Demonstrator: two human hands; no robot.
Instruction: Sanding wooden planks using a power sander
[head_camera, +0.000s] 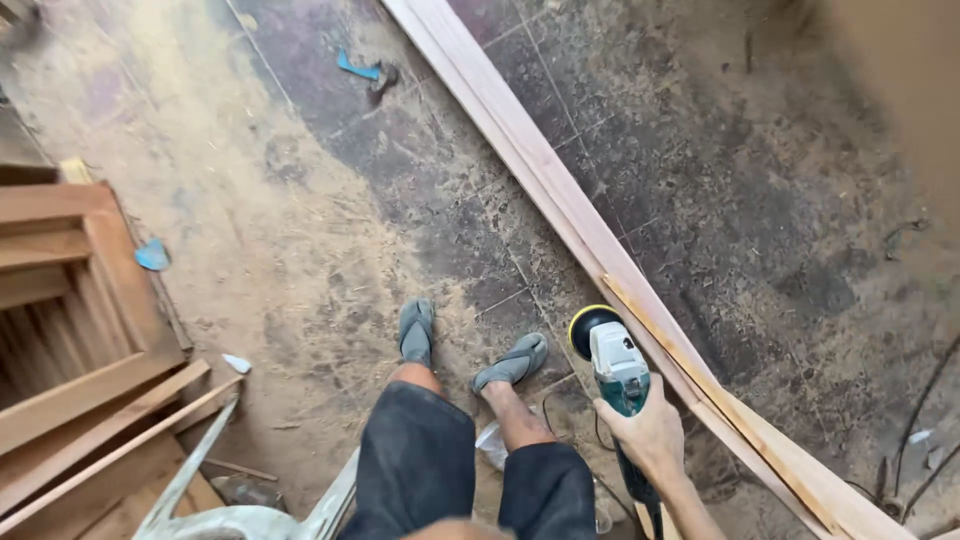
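1. My right hand (652, 432): fingers wrapped tight around the body of a teal sander (618, 368), held low beside the plank.
2. Sander: yellow-rimmed disc pointing at the floor, just left of the plank (560, 195).
3. Plank: long, pale, lying diagonally across the dusty floor (760, 170).
4. Left hand: out of view.
5. Feet in grey sandals (510, 363), just left of the sander.
6. Wooden frame (70, 300), far left.
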